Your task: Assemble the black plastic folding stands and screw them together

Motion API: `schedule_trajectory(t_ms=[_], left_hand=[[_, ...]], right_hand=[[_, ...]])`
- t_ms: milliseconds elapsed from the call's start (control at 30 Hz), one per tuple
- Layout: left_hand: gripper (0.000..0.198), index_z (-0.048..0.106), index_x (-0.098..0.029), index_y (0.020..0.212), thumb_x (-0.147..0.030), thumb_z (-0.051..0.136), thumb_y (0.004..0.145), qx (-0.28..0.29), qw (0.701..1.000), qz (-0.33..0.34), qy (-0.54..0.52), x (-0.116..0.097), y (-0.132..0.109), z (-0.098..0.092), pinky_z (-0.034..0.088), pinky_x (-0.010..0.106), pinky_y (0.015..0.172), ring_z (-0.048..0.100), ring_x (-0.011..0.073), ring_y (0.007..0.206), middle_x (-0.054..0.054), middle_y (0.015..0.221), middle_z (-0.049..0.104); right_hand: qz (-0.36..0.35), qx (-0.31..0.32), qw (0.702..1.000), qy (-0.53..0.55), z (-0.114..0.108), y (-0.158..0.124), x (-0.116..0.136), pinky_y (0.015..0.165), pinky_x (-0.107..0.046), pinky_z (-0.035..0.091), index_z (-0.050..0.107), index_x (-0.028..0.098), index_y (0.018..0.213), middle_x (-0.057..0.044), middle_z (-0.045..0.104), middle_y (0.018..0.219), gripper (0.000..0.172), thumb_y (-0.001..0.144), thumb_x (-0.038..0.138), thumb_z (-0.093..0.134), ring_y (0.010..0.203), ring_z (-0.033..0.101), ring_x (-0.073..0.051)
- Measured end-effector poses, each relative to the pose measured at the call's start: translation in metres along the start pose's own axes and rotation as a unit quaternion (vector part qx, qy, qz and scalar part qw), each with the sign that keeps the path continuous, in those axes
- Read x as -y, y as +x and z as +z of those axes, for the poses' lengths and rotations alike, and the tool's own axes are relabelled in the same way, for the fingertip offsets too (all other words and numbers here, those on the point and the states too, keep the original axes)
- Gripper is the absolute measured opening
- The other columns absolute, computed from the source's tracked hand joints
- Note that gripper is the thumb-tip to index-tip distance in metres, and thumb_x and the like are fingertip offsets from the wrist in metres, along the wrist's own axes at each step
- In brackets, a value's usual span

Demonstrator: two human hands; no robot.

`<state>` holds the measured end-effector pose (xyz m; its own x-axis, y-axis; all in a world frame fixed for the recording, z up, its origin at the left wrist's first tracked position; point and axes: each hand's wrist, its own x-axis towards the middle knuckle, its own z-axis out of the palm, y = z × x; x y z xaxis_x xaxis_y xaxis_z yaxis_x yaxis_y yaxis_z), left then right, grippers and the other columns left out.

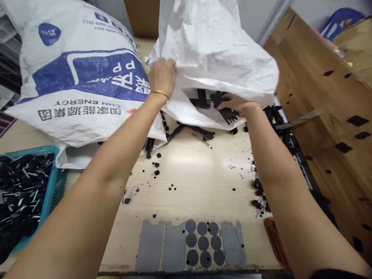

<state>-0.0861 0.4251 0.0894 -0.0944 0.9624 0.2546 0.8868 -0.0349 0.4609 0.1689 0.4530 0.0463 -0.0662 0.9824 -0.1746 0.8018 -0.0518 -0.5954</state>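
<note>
A white woven sack (221,50) lies with its mouth facing the person, on a pale wood-grain tabletop (197,178). The left hand (163,75) is closed in a fist on the left edge of the sack's mouth. The right hand (236,104) reaches into that mouth, its fingers curled in on a black toothed plastic piece (227,113); the thumb is hard to make out. Another black toothed part (200,100) lies beside it inside the sack.

Just below the sack's mouth are a black plastic arm (193,128) and a thin coil spring (201,139). Further toward the person from the sack, tiny metal bits (231,166) dot the wood, then grey rectangular pads (174,248) and grey discs (203,243) line the near edge.

Left of the sack slumps a bulging printed sack (87,73) marked "CHN ENERGY"; nearer than both, a teal basket (50,201) is heaped with black parts with metal pins (23,186). Right of the sack runs a wooden panel (316,77) bearing dark patches; behind the sack, to its left, is a brown panel (142,17).
</note>
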Motion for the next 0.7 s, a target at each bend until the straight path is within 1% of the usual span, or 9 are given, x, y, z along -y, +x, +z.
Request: schedule_trajectory(t_ms=[100, 167, 233, 300, 400, 467, 533, 633, 700], left_hand=[[0.032, 0.050, -0.006, 0.122, -0.006, 0.034, 0.094, -0.077, 0.997, -0.024, -0.009, -0.016, 0.022, -0.022, 0.028, 0.041, 0.109, 0.041, 0.0235, 0.125, 0.012, 0.131, 0.045], [0.030, 0.047, -0.007, 0.121, -0.004, 0.036, 0.093, -0.104, 0.994, -0.016, -0.029, -0.017, 0.020, -0.027, 0.028, 0.040, 0.108, 0.040, 0.0207, 0.123, 0.012, 0.133, 0.042], [0.027, 0.045, -0.007, 0.119, -0.005, 0.037, 0.093, -0.115, 0.992, -0.008, -0.046, -0.011, 0.015, -0.022, 0.028, 0.039, 0.107, 0.039, 0.0194, 0.122, 0.012, 0.132, 0.042], [0.023, 0.045, -0.009, 0.115, -0.006, 0.039, 0.092, -0.134, 0.989, -0.011, -0.064, -0.003, 0.012, -0.014, 0.029, 0.038, 0.106, 0.039, 0.0178, 0.122, 0.011, 0.129, 0.042], [0.020, 0.045, -0.012, 0.107, -0.005, 0.042, 0.090, -0.174, 0.981, -0.001, -0.091, 0.000, 0.014, -0.009, 0.029, 0.036, 0.104, 0.040, 0.0156, 0.118, 0.009, 0.123, 0.044], [0.018, 0.044, -0.014, 0.102, -0.002, 0.042, 0.088, -0.192, 0.975, 0.024, -0.106, -0.010, 0.017, -0.014, 0.029, 0.036, 0.104, 0.042, 0.0154, 0.115, 0.009, 0.120, 0.045], [0.018, 0.043, -0.015, 0.096, 0.000, 0.041, 0.086, -0.197, 0.973, 0.042, -0.116, -0.027, 0.019, -0.025, 0.027, 0.036, 0.104, 0.043, 0.0160, 0.112, 0.010, 0.117, 0.047], [0.015, 0.040, -0.018, 0.089, -0.003, 0.041, 0.087, -0.202, 0.968, 0.072, -0.127, -0.054, 0.019, -0.038, 0.028, 0.034, 0.102, 0.044, 0.0160, 0.108, 0.009, 0.112, 0.049], [0.013, 0.039, -0.019, 0.087, -0.006, 0.042, 0.088, -0.211, 0.965, 0.088, -0.128, -0.061, 0.018, -0.042, 0.031, 0.032, 0.099, 0.045, 0.0146, 0.103, 0.008, 0.109, 0.050]], right_hand=[[-0.073, 0.209, 0.972, 0.081, 0.000, -0.042, -0.008, 0.067, -0.031, 0.052, 0.058, 0.013, 0.118, -0.007, 0.066, 0.094, 0.046, 0.074, 0.022, 0.067, 0.070, 0.062, -0.013], [-0.150, 0.260, 0.952, 0.064, 0.016, -0.073, -0.013, 0.068, -0.032, 0.053, 0.059, 0.020, 0.115, -0.006, 0.066, 0.099, 0.049, 0.067, 0.023, 0.071, 0.076, 0.062, -0.017], [-0.197, 0.238, 0.951, -0.011, 0.041, -0.098, -0.016, 0.074, -0.034, 0.051, 0.061, 0.022, 0.113, -0.007, 0.064, 0.104, 0.048, 0.066, 0.023, 0.071, 0.084, 0.060, -0.020], [-0.200, 0.221, 0.952, -0.075, 0.067, -0.115, -0.015, 0.079, -0.036, 0.049, 0.063, 0.021, 0.111, -0.009, 0.063, 0.108, 0.048, 0.064, 0.021, 0.071, 0.093, 0.059, -0.024], [-0.187, 0.266, 0.942, -0.084, 0.087, -0.124, -0.011, 0.085, -0.038, 0.047, 0.067, 0.021, 0.107, -0.010, 0.063, 0.111, 0.042, 0.066, 0.024, 0.072, 0.102, 0.058, -0.027], [-0.197, 0.282, 0.937, -0.053, 0.082, -0.125, -0.004, 0.089, -0.038, 0.046, 0.067, 0.022, 0.107, -0.008, 0.064, 0.115, 0.038, 0.070, 0.030, 0.071, 0.106, 0.058, -0.026], [-0.208, 0.257, 0.944, -0.005, 0.066, -0.127, 0.006, 0.088, -0.037, 0.047, 0.065, 0.022, 0.109, -0.006, 0.065, 0.116, 0.036, 0.075, 0.034, 0.066, 0.103, 0.060, -0.023], [-0.210, 0.159, 0.961, 0.087, 0.036, -0.133, 0.021, 0.083, -0.034, 0.049, 0.065, 0.019, 0.104, -0.005, 0.068, 0.107, 0.030, 0.080, 0.035, 0.061, 0.094, 0.063, -0.019], [-0.202, 0.068, 0.968, 0.131, 0.020, -0.135, 0.026, 0.081, -0.032, 0.049, 0.066, 0.017, 0.096, -0.005, 0.069, 0.099, 0.025, 0.080, 0.034, 0.059, 0.089, 0.063, -0.016]])
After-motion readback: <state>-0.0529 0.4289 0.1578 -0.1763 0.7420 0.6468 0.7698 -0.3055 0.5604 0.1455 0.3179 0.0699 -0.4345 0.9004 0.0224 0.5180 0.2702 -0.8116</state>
